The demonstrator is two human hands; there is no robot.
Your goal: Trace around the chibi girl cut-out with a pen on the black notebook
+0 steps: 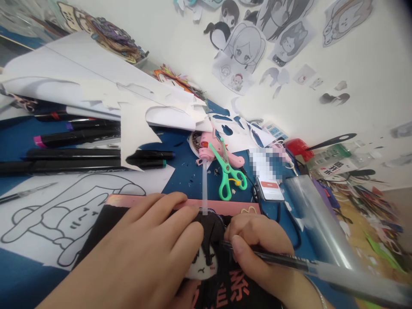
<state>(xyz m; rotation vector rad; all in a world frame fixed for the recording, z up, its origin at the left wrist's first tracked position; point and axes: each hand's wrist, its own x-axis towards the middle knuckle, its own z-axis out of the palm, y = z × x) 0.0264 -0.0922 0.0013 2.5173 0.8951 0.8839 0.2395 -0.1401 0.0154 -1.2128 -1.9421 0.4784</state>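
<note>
My left hand lies flat with its fingers stretched out, pressing down a black cartoon cut-out with a pale face and red characters. My right hand is closed round a thin pen, its tip against the cut-out's dark hair beside my left fingertips. A pink strip runs just behind both hands.
Green scissors and a pink glue gun lie behind the hands. Several black markers and white paper scraps fill the left. A line drawing lies at near left. A phone and clear film roll sit at right. Cartoon cut-outs cover the wall.
</note>
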